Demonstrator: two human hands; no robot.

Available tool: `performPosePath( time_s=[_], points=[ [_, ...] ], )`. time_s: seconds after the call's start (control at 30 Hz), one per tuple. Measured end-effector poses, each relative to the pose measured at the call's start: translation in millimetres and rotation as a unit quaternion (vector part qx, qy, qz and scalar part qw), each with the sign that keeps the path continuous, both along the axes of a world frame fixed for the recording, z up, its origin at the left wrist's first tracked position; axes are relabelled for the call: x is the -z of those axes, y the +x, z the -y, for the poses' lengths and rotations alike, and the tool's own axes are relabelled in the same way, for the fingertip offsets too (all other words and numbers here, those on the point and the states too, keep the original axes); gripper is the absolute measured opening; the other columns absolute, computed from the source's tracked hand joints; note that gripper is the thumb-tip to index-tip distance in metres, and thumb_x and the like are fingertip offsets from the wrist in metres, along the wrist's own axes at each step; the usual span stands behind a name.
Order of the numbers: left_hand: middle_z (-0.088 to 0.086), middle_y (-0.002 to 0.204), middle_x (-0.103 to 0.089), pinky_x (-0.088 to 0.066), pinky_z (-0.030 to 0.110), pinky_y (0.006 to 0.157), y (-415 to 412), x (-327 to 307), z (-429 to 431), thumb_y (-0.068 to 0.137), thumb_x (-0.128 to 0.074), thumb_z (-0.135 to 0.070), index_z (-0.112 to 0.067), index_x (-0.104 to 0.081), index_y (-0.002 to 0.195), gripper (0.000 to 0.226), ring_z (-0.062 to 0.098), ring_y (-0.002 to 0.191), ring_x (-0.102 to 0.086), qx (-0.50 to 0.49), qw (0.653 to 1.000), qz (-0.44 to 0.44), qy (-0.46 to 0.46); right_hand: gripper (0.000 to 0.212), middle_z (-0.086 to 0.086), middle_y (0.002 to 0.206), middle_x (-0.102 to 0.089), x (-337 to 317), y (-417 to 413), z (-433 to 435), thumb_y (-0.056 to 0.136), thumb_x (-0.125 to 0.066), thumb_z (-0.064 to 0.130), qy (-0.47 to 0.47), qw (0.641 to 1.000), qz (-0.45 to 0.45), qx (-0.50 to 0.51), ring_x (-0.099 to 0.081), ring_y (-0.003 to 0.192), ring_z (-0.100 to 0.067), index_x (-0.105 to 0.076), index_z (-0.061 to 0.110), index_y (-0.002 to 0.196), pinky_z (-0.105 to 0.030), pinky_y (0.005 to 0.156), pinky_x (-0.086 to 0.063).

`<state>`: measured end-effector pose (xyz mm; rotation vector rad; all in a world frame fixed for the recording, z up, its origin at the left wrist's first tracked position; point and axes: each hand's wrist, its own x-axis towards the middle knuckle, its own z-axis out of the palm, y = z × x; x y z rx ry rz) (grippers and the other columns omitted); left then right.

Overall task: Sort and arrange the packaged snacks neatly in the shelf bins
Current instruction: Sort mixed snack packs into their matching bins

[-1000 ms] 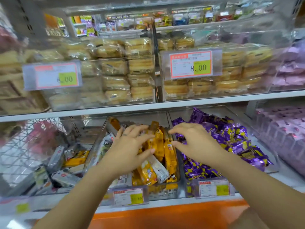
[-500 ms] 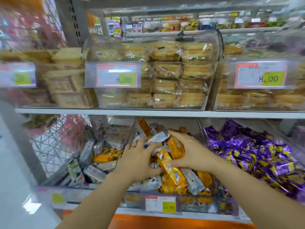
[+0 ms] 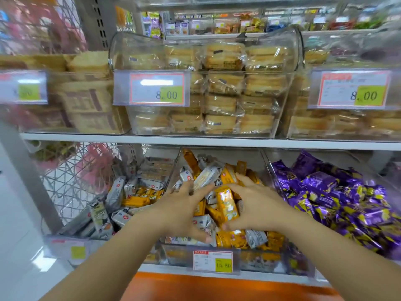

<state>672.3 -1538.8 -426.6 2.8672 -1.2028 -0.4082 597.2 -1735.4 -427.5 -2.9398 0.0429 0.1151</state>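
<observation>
A clear middle bin on the lower shelf holds a jumbled pile of orange and silver snack packets. My right hand pinches one glossy orange packet between forefinger and thumb, holding it upright above the pile. My left hand hovers just left of that packet with fingers spread, its thumb low near the bin's front and its fingertips on a silver packet. The left bin holds mixed silver and orange packets.
Purple-wrapped snacks fill the right bin. Clear bins of wrapped cakes with price tags sit on the shelf above, whose white edge overhangs the lower bins. A wire basket is at the left.
Both hands have come down onto the middle bin's pile and drawn together. My right hand has taken hold of an orange packet. The view has shifted left.
</observation>
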Motion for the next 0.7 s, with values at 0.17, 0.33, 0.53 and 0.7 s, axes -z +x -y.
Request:
performPosePath(
  time_s=[0.17,0.33,0.53,0.7],
  points=[
    [-0.001,0.146,-0.017,-0.038,0.041,0.103,0,-1,11,0.076,-0.064,-0.064,-0.044,-0.006,0.147,0.094,0.027,0.126,-0.042,-0.014,0.996,0.050,-0.073,0.104,0.009,0.156,-0.009,3,11,7,0.062,-0.075,0.058,0.109,0.993,0.048,0.023,-0.021,0.141,-0.016,-0.022,0.034,0.148,-0.034,0.108,-0.031],
    [0.003,0.134,-0.029,-0.050,0.038,0.089,10,-4,29,0.083,-0.067,-0.042,-0.038,-0.032,0.140,0.067,0.025,0.106,-0.054,-0.059,0.989,0.006,-0.137,0.087,0.002,0.142,-0.036,3,13,6,0.058,-0.080,0.052,0.204,0.971,0.112,0.058,-0.038,0.130,-0.019,-0.044,0.035,0.135,-0.038,0.105,-0.038],
    [0.007,0.131,-0.035,-0.051,0.038,0.085,10,1,26,0.086,-0.061,-0.026,-0.030,-0.048,0.129,0.045,0.031,0.105,-0.055,-0.107,0.966,0.063,-0.226,0.081,0.012,0.131,-0.040,-1,12,-9,0.062,-0.079,0.048,0.231,0.961,0.148,0.035,-0.042,0.121,-0.009,-0.045,0.032,0.133,-0.029,0.099,-0.040],
    [-0.002,0.127,-0.032,-0.039,0.019,0.084,0,8,4,0.088,-0.065,-0.022,-0.028,-0.053,0.124,0.039,0.011,0.100,-0.047,-0.124,0.901,0.083,-0.408,0.057,0.014,0.117,-0.043,-12,18,-40,0.067,-0.078,0.035,0.276,0.942,0.191,-0.005,-0.043,0.107,-0.002,-0.045,0.044,0.111,-0.016,0.084,-0.036]
  ],
)
